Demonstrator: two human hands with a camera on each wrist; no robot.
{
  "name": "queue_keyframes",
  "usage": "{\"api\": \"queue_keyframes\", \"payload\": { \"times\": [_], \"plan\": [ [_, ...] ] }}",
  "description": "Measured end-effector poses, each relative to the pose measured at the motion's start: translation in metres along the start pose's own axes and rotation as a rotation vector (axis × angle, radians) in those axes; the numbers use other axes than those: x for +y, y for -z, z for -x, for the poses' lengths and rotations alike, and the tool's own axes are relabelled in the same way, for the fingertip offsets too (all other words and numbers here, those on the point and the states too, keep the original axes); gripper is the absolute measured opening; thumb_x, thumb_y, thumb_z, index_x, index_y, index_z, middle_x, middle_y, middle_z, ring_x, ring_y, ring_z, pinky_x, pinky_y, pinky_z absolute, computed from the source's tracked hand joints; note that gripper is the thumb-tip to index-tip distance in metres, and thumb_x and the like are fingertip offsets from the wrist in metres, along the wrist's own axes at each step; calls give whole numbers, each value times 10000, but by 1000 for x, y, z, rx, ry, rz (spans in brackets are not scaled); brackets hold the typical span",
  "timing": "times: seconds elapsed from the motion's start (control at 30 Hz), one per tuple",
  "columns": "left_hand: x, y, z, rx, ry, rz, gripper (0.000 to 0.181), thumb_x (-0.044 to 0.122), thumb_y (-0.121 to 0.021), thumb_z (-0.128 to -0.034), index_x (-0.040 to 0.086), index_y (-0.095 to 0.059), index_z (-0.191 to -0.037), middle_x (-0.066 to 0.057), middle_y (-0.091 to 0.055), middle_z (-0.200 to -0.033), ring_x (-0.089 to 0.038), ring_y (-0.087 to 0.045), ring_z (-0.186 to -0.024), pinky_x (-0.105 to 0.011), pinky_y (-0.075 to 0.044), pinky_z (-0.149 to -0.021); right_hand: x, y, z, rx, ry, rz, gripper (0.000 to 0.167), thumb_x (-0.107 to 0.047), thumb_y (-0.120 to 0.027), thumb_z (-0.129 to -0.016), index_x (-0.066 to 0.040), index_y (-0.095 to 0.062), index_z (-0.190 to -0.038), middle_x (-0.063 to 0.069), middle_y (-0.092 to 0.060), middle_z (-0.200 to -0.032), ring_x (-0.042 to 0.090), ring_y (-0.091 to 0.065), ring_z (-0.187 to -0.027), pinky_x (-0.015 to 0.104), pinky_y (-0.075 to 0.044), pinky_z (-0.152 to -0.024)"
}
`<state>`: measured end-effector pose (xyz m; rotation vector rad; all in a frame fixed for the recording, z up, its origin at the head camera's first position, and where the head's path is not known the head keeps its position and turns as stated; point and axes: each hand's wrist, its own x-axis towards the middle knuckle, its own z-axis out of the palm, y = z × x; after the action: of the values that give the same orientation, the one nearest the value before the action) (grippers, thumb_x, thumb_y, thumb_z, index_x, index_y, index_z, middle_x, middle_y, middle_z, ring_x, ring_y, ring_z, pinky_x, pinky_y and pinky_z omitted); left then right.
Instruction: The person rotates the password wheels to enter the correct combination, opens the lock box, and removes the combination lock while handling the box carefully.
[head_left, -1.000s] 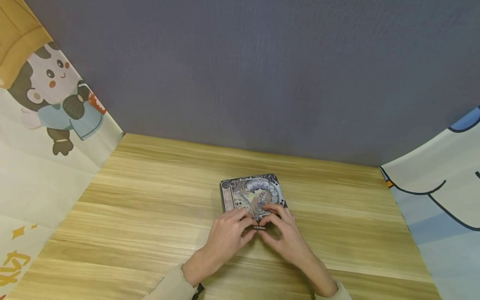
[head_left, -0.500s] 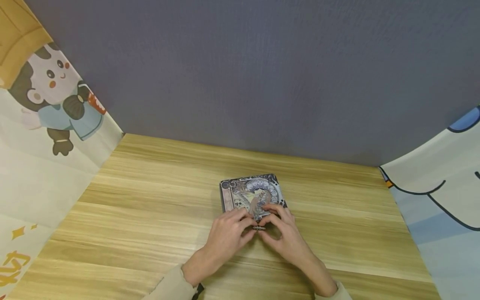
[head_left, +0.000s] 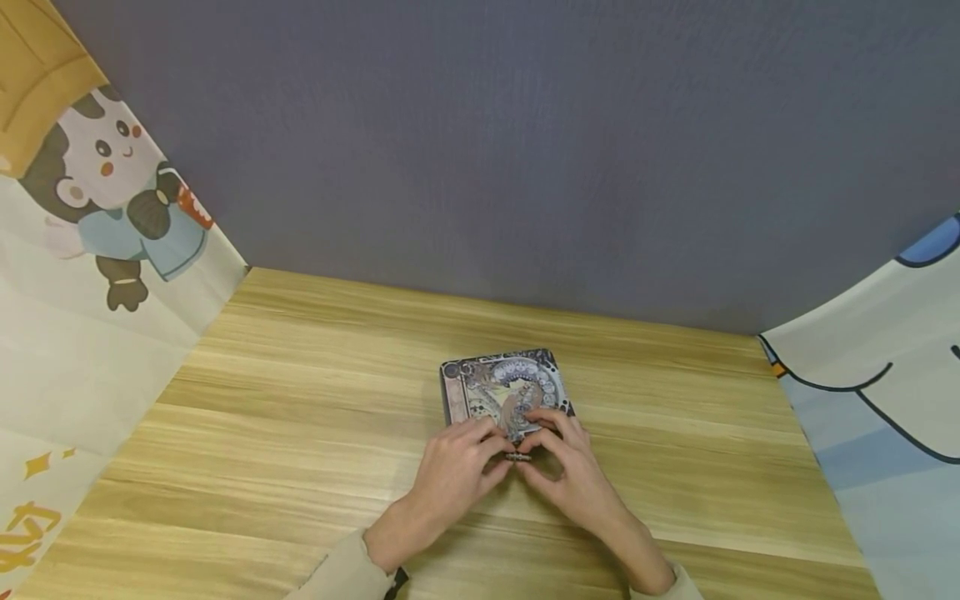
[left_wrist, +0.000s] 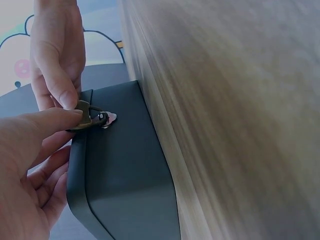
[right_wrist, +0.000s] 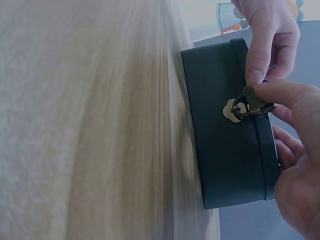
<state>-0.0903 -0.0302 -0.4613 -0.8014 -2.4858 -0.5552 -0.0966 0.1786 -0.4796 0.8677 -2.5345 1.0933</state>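
A dark box (left_wrist: 127,165) with a patterned lid (head_left: 502,387) stands on the table; its dark front side (right_wrist: 225,165) shows in the right wrist view. On that front, a bronze-coloured padlock (right_wrist: 255,102) hangs at a flower-shaped metal plate (right_wrist: 230,111). My left hand (head_left: 452,467) pinches the padlock from the left between thumb and forefinger. From the other side my right hand (head_left: 573,475) pinches it too, its other fingers resting over the lid. The fingertips of both hands nearly meet and hide part of the padlock.
The wooden table (head_left: 300,400) spreads around the box. Behind it rises a dark grey panel (head_left: 480,150). Cloths with cartoon prints hang at the left (head_left: 97,350) and right (head_left: 892,417).
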Motion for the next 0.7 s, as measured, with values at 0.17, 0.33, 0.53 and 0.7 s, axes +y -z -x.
{"api": "queue_keyframes", "payload": {
  "times": [0.17,0.33,0.53,0.7],
  "plan": [
    [-1,-1,1,7,-4,8,204,249,-922,-747,192,-788,-890,86,-684,-883,-51,-616,-725,-160,-528,-645,1,1,0,-3,3,2,316,-137,-873,-789,-260,-662,-989,42,-591,-1363,281,-516,-1255,558,-390,-1011],
    [-1,-1,0,4,-5,-1,196,260,-914,-758,197,-788,-894,94,-677,-882,-47,-612,-722,-155,-523,-640,0,1,0,-14,-11,-3,315,-144,-875,-793,-261,-662,-993,40,-586,-1370,275,-506,-1268,560,-384,-1024],
    [-1,0,0,0,-4,-4,192,261,-911,-763,198,-790,-898,94,-679,-888,-42,-609,-722,-156,-522,-637,1,1,0,0,-2,-2,313,-144,-878,-784,-255,-668,-987,47,-596,-1362,286,-517,-1260,570,-395,-1012],
    [0,1,0,-1,0,2,192,254,-913,-762,192,-790,-897,93,-678,-885,-47,-606,-719,-154,-516,-636,1,1,0,9,8,0,341,-129,-881,-779,-253,-669,-1015,41,-603,-1350,280,-528,-1238,558,-402,-998]
  ]
}}
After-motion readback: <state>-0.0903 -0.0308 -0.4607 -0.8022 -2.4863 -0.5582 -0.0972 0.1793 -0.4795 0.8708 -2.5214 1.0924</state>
